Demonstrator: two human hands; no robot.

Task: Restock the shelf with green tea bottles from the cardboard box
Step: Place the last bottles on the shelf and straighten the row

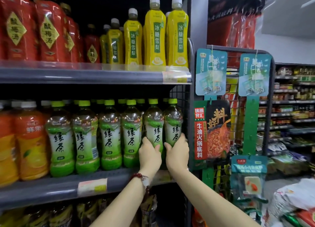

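Several green tea bottles with lime caps stand in a row on the middle shelf [71,184]. My left hand [149,154] grips the lower body of the second bottle from the right [154,122]. My right hand [177,151] grips the rightmost green tea bottle [173,121], which stands against the shelf's wire end panel. Both bottles are upright at the shelf's front edge. The cardboard box is out of view.
Orange juice bottles [30,141] stand left of the tea. The upper shelf holds red bottles [49,29] and yellow pear-drink bottles [154,35]. A wire rack with hanging sauce packets [213,129] stands right of the shelf, with an aisle beyond it.
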